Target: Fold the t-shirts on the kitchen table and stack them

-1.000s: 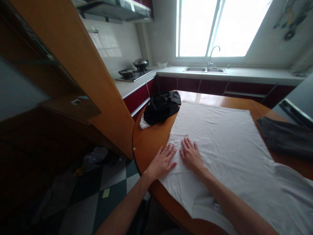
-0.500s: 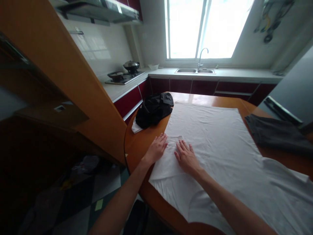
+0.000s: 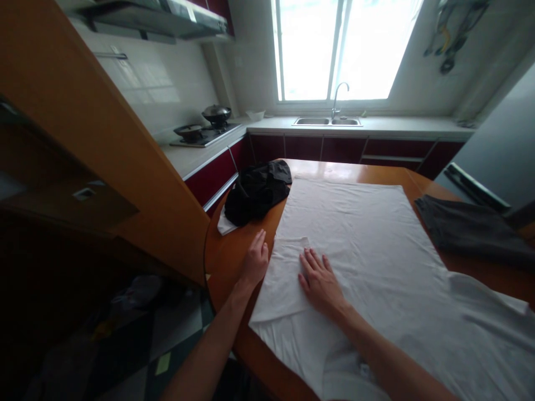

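A white T-shirt (image 3: 359,223) lies spread over the wooden table (image 3: 225,256), its left sleeve folded inward onto the body. My right hand (image 3: 321,281) rests flat on the shirt beside the folded sleeve, fingers stretched out. At the shirt's left edge is my left hand (image 3: 256,259), fingers extended and close together, with nothing visible in it. Whether its side touches the cloth I cannot tell. The shirt's collar is near the table's front edge, partly behind my right forearm.
A heap of black clothing (image 3: 257,192) lies at the table's far left. Folded dark grey cloth (image 3: 472,228) is on the right. Beyond stand a counter with a sink (image 3: 328,121), a stove with pans (image 3: 216,114), and a wooden partition (image 3: 167,223) at left.
My left hand has slid left off the folded sleeve to the shirt's edge. My right hand stays flat on the shirt. The view has shifted slightly.
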`<state>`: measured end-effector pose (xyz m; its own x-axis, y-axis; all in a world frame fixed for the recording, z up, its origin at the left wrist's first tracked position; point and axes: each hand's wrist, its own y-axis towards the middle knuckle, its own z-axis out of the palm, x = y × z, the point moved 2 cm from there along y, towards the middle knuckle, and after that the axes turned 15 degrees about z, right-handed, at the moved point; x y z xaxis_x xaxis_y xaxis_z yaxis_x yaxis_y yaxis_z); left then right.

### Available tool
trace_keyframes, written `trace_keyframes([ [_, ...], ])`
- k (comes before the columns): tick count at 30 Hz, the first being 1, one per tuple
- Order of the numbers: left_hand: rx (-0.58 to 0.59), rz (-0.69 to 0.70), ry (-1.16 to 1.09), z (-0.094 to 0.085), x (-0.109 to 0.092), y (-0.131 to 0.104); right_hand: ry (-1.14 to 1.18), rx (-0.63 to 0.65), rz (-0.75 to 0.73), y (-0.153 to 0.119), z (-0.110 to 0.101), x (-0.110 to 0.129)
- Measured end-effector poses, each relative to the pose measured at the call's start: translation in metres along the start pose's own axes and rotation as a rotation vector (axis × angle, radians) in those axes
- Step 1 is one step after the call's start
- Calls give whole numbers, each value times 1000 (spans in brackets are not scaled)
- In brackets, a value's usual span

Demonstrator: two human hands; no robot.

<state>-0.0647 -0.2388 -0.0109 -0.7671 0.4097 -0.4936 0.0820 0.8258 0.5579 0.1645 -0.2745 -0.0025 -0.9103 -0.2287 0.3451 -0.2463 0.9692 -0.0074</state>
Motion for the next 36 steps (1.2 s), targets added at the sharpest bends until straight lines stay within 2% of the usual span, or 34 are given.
trace_keyframes([
  [3, 21, 78, -29, -2, -6, 0, 8, -2, 5, 0, 0, 0],
  [7, 268, 242, -16, 3, -20, -4, 14, -1, 7, 0, 0, 0],
  [9, 375, 254, 29, 6, -23, -7, 13, -2, 8, 0, 0, 0],
  [11, 421, 248, 61, 8, -24, -8, 12, -5, 6, 0, 0, 0],
  [19, 463, 239, 99, 8, -19, -6, 42, -5, 1, 1, 1, 0],
  [23, 476, 239, 114, 9, -18, -6, 70, 37, 19, 6, 2, -2],
  [25, 485, 244, 120, 9, -19, -6, 88, 45, 44, 12, 0, -1],
  [30, 493, 254, 134, 9, -20, -6, 72, -32, 44, 38, -10, 7],
  [36, 469, 250, 108, 9, -20, -5, 17, -4, 37, 62, 0, 11],
])
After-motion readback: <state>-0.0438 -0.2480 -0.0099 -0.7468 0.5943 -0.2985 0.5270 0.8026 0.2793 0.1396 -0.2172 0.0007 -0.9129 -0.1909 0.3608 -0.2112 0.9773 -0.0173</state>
